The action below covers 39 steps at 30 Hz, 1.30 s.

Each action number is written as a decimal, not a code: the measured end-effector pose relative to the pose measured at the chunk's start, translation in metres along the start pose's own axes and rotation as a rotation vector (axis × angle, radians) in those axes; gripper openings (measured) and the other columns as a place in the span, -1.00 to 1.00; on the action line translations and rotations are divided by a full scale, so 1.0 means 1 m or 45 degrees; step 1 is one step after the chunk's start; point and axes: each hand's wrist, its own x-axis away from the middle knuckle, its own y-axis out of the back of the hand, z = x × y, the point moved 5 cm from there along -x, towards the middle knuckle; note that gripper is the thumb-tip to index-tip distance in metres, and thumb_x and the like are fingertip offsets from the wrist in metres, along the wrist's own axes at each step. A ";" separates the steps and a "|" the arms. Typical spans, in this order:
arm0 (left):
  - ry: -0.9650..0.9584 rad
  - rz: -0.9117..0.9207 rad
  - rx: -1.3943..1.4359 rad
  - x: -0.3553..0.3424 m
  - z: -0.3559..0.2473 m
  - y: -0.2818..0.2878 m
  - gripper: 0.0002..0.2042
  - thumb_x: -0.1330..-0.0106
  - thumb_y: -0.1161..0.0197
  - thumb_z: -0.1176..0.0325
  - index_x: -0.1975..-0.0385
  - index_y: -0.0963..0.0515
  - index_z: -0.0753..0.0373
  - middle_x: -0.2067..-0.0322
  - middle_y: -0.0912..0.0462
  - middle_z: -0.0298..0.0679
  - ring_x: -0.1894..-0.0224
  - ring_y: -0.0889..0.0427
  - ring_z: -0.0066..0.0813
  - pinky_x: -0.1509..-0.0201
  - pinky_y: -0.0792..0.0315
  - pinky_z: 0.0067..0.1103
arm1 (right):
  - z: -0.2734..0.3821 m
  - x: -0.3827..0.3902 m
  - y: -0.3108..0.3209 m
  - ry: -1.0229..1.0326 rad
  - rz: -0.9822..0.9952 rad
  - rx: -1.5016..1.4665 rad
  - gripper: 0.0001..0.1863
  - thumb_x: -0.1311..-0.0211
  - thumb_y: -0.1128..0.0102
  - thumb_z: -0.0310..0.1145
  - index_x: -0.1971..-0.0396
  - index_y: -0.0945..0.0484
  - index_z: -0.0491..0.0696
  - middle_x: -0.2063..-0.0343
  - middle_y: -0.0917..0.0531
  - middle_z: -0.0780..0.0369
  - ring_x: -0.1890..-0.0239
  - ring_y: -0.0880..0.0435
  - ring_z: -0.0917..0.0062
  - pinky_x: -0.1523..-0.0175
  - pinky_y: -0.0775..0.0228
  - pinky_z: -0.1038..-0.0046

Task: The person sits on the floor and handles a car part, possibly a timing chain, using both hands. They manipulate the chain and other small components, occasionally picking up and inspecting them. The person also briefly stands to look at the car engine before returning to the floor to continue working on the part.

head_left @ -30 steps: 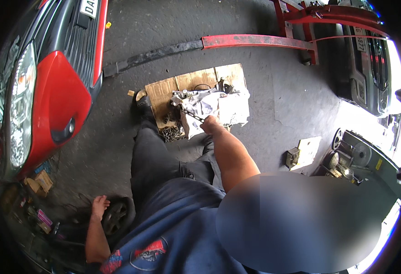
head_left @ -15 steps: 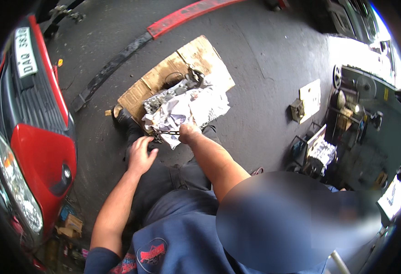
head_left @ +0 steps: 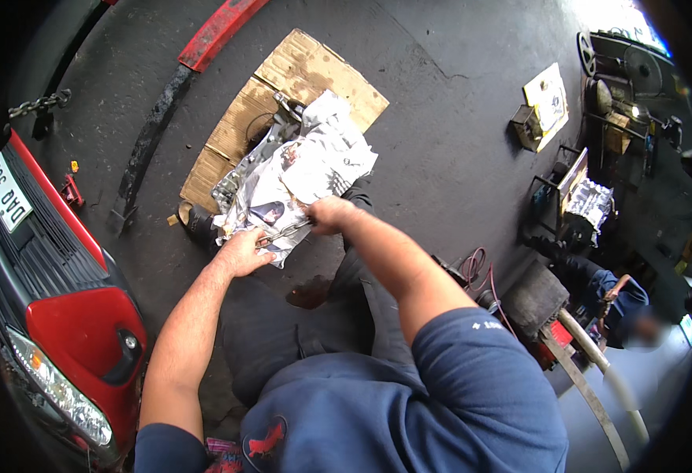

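A short metal chain (head_left: 288, 231) stretches between my two hands. My right hand (head_left: 332, 215) is closed around its right end, and my left hand (head_left: 240, 253) has its fingers closed at its left end. Just beyond the chain, a white sheet with coloured print (head_left: 318, 162), crumpled cloth or paper, lies over a bulky grey metal part (head_left: 228, 188). Only the part's left side shows, so its kind is hard to tell. It rests on a flattened, stained cardboard sheet (head_left: 303, 59) on the floor, between my feet and a red-and-black lift arm.
A red car's front (head_left: 78, 331) stands close on my left. The red-and-black lift arm (head_left: 157, 118) crosses the floor beyond. At right are a metal box (head_left: 529, 130), a metal engine part on a stand (head_left: 589, 206) and another person (head_left: 618, 296).
My left hand, loosely spread beside the chain before, has closed on it. My view has shifted, and another person now shows at the right.
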 end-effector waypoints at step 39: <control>1.219 -0.887 1.659 0.472 0.240 -0.318 -0.71 -0.44 -0.15 0.16 0.04 -0.52 0.25 0.35 -0.69 -0.28 0.38 -0.60 -0.54 0.32 -0.37 -0.59 | 0.148 -0.009 0.074 -0.516 -0.028 0.194 -0.58 -0.14 -0.15 -0.12 0.12 -0.68 -0.10 0.08 -0.68 0.00 -0.02 -0.67 0.19 -0.14 -0.50 0.29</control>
